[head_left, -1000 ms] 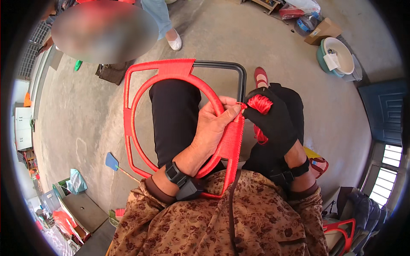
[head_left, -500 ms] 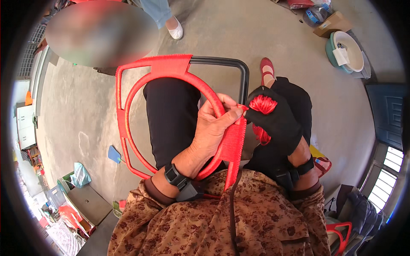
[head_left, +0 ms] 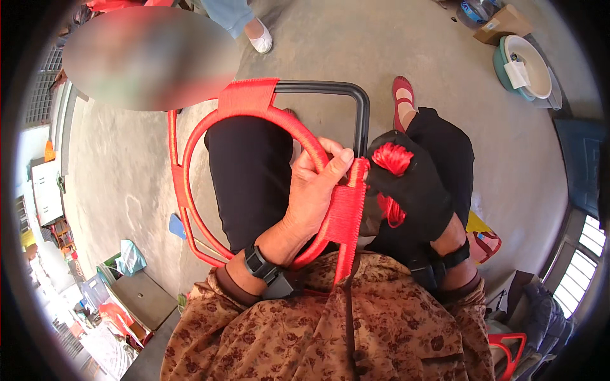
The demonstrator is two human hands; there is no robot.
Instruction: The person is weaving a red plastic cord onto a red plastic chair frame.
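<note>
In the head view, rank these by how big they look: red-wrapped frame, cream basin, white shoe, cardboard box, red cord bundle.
1. Red-wrapped frame
2. Cream basin
3. Cardboard box and red cord bundle: too close to rank; the right hand hides part of the latter
4. White shoe

The gloved right hand (head_left: 414,185) hides part of the red cord skein (head_left: 391,158); blur covers much of a co-worker (head_left: 230,14).

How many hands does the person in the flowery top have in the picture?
2. The bare left hand grips the red-wrapped frame; the right hand, gloved in black, holds a red cord bundle. Some fingers are hidden.
</note>
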